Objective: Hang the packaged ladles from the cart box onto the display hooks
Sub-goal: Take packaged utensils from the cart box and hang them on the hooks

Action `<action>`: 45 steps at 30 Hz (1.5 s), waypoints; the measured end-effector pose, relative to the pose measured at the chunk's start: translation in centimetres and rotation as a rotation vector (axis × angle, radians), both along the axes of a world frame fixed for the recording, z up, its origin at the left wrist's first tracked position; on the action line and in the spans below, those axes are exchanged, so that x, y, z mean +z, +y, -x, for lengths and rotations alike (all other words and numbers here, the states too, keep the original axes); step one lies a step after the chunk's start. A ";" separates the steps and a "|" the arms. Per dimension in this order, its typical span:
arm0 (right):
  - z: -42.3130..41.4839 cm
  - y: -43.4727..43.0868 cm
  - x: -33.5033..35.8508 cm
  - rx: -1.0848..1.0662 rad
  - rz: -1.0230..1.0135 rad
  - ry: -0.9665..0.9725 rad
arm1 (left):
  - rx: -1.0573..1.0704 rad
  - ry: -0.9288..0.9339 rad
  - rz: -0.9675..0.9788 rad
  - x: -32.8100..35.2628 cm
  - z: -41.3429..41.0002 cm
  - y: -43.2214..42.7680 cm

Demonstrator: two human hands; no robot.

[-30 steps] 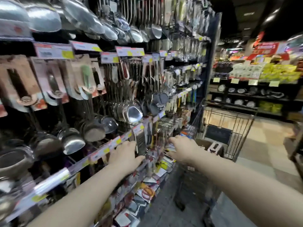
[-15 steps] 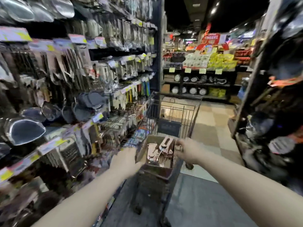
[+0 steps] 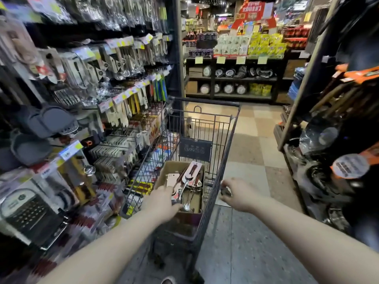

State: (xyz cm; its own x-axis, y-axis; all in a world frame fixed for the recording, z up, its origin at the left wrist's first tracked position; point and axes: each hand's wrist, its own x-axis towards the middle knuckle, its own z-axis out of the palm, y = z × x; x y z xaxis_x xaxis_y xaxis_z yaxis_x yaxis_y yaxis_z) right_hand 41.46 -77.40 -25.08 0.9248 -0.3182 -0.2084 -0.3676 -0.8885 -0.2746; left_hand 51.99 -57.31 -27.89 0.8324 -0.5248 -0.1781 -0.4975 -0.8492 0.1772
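Left hand [image 3: 163, 201]: in box [image 3: 162, 175], on ladles [image 3: 193, 171]; fingers' grip unclear. Right hand [image 3: 242, 193]: fingers [image 3: 228, 184] curled round cart [image 3: 205, 100] rim.

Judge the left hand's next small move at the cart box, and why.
Probably close the left hand round the top packaged ladle and lift it out: the hand reaches into the cart box over the ladles, with no grip visible.

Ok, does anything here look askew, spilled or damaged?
Nothing damaged or spilled. The carded steel ladles lie jumbled at angles in the brown cardboard box inside the black wire cart, which looks like ordinary loose stock.
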 end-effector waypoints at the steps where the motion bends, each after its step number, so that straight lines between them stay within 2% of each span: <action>1: -1.3 -0.6 -0.4 -0.005 0.004 0.006 | -0.005 0.008 -0.007 -0.7 -1.5 -0.5; 8: -12.7 -4.5 -3.3 -0.077 0.015 0.132 | -0.017 0.107 -0.037 -5.1 -14.5 -4.2; 15: -21.8 -5.3 -8.8 -0.101 -0.115 0.253 | 0.028 0.240 -0.093 -10.1 -24.4 -4.9; 25: -32.2 -7.4 -20.8 -0.053 -0.309 0.489 | 0.217 0.482 -0.093 -19.8 -29.2 -4.5; 29: -35.6 -7.6 -25.9 -0.030 -0.355 0.545 | 0.274 0.492 -0.120 -23.0 -30.5 -5.2; 33: -38.0 -8.3 -31.5 -0.074 -0.419 0.575 | 0.324 0.537 -0.059 -26.7 -32.1 -7.9; 41: -39.8 -7.7 -40.8 -0.406 -0.614 0.547 | 0.479 0.685 0.214 -34.7 -34.7 -12.3; 45: -40.0 -6.0 -43.4 -0.638 -0.769 0.390 | 0.552 0.708 0.196 -38.2 -36.1 -12.5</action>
